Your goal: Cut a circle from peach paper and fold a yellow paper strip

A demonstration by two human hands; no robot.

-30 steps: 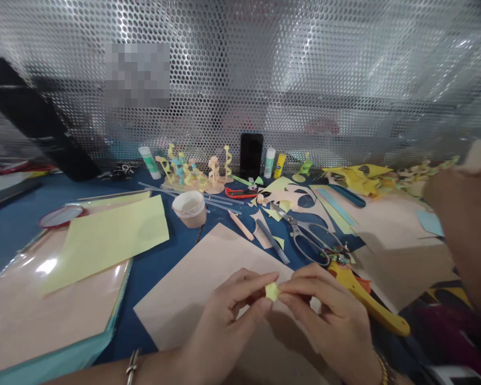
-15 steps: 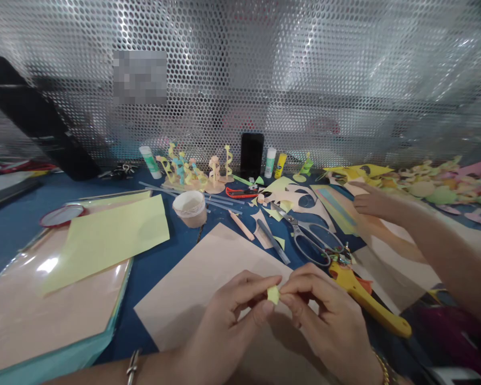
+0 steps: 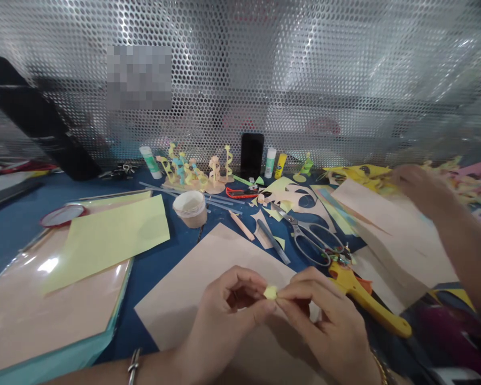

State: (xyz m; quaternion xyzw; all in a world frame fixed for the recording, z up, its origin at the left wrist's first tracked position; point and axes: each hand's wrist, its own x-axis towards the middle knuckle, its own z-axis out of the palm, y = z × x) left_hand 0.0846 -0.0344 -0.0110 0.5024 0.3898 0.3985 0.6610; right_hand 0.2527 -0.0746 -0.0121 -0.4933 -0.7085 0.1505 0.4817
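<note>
Between my two hands, above a large pale paper sheet (image 3: 184,289), is a small pale yellow paper piece (image 3: 271,292). Thumb and index finger of my left hand (image 3: 232,315) pinch its left side. The fingertips of my right hand (image 3: 328,321) close on its right side. Scissors (image 3: 315,240) and a yellow-handled tool (image 3: 369,305) lie just beyond my right hand. A pen (image 3: 273,241) and a rolled pinkish paper stick (image 3: 241,225) rest past the sheet's upper edge.
Another person's hand (image 3: 417,184) reaches in from the right, over paper sheets and scraps. A paper cup (image 3: 190,208), small spiral paper figures (image 3: 192,174), glue sticks (image 3: 270,163) and a black phone (image 3: 251,155) stand farther back. Yellow paper (image 3: 116,238) lies left.
The yellow piece has turned between my fingers, and my left fingers have shifted their hold slightly. The other person's hand has moved right and back, and a pale sheet there has shifted.
</note>
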